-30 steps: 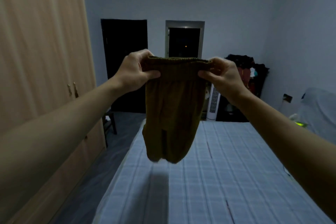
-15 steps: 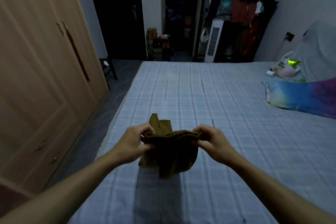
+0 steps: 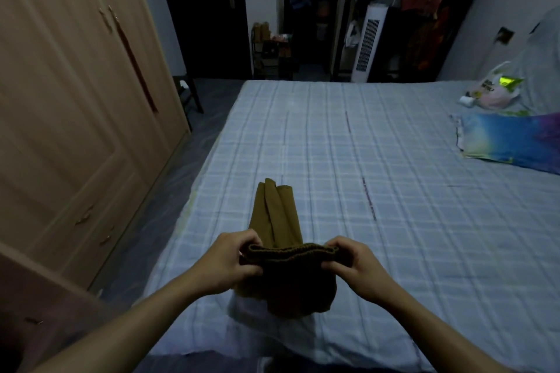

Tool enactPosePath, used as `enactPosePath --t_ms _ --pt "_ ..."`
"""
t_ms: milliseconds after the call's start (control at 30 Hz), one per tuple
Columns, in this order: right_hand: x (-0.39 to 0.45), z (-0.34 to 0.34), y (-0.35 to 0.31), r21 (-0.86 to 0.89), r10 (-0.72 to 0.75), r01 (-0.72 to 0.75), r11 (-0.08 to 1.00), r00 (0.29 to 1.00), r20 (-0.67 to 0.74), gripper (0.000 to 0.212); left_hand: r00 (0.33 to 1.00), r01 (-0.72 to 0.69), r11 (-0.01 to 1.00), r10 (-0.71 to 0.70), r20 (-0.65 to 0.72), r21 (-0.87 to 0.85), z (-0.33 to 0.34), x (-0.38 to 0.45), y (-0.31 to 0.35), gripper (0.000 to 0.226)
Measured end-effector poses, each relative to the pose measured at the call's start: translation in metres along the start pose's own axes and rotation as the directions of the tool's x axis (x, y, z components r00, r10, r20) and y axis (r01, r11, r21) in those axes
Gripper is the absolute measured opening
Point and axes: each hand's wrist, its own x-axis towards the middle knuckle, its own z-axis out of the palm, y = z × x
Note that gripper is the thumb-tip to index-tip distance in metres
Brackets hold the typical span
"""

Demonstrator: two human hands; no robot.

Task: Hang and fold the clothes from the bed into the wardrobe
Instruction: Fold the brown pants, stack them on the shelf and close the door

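A pair of mustard-brown trousers (image 3: 277, 215) lies with its legs stretched away from me on the checked bed sheet (image 3: 394, 160). My left hand (image 3: 228, 260) pinches the left end of the ribbed waistband, and my right hand (image 3: 353, 263) pinches the right end, holding it a little above the sheet. The wardrobe (image 3: 75, 100) stands along the left wall with its doors closed.
A tie-dyed blue garment (image 3: 509, 142) lies at the bed's right side, with a plastic bag (image 3: 491, 91) and a grey covered shape behind it. A white tower fan (image 3: 368, 45) and a rack of hanging clothes (image 3: 424, 3) stand past the bed. A narrow floor strip separates bed and wardrobe.
Both hands brought the trousers down from held up in the air to the bed. The legs, bunched half a second ago, now lie laid out flat away from me.
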Motion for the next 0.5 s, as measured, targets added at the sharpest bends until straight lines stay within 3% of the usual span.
enactPosePath --t_ms 500 --pt "0.166 0.018 0.030 -0.007 0.188 -0.190 0.982 0.978 -0.089 0.010 0.993 0.111 0.967 -0.100 0.059 -0.231 -0.047 0.137 -0.114 0.024"
